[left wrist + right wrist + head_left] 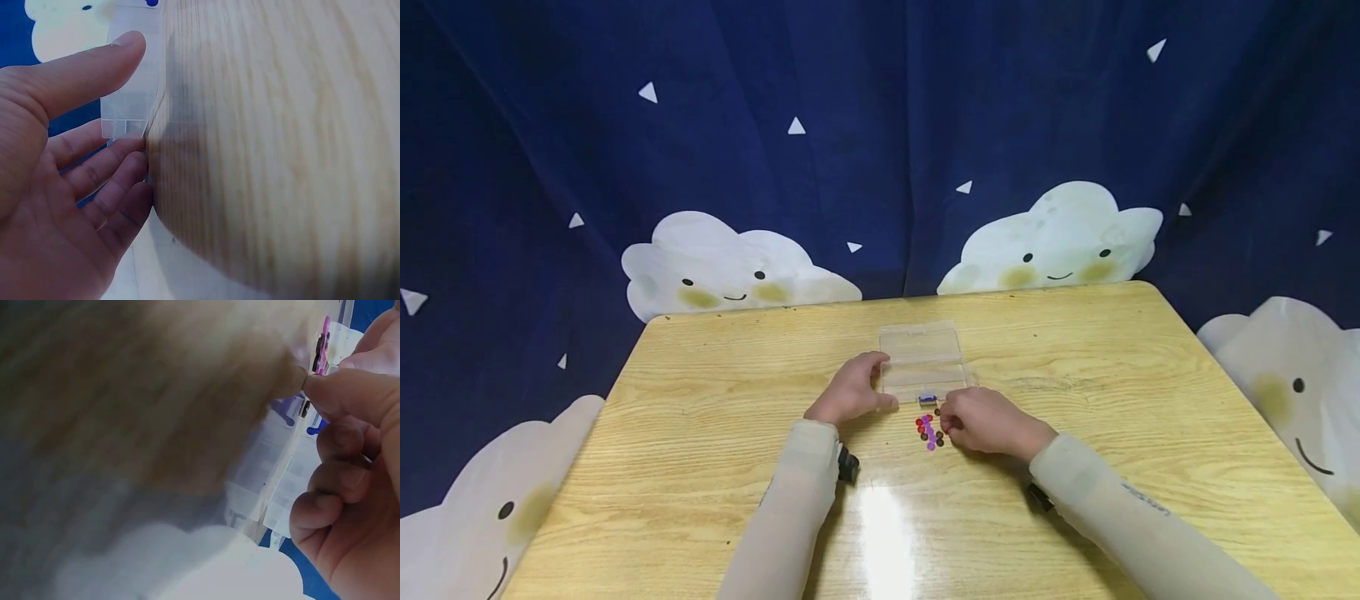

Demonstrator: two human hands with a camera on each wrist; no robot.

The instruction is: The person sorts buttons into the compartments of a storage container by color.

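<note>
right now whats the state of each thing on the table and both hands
clear plastic box: flat on the table, lid open, compartments look mostly empty
small beads: loose in a cluster on the table, in front of the box, outside it
left hand: fingers on the box's left edge, steadying it
right hand: fingers curled at the beads; the right wrist view shows a small dark bead at the fingertips
table: light wood, glossy
</note>
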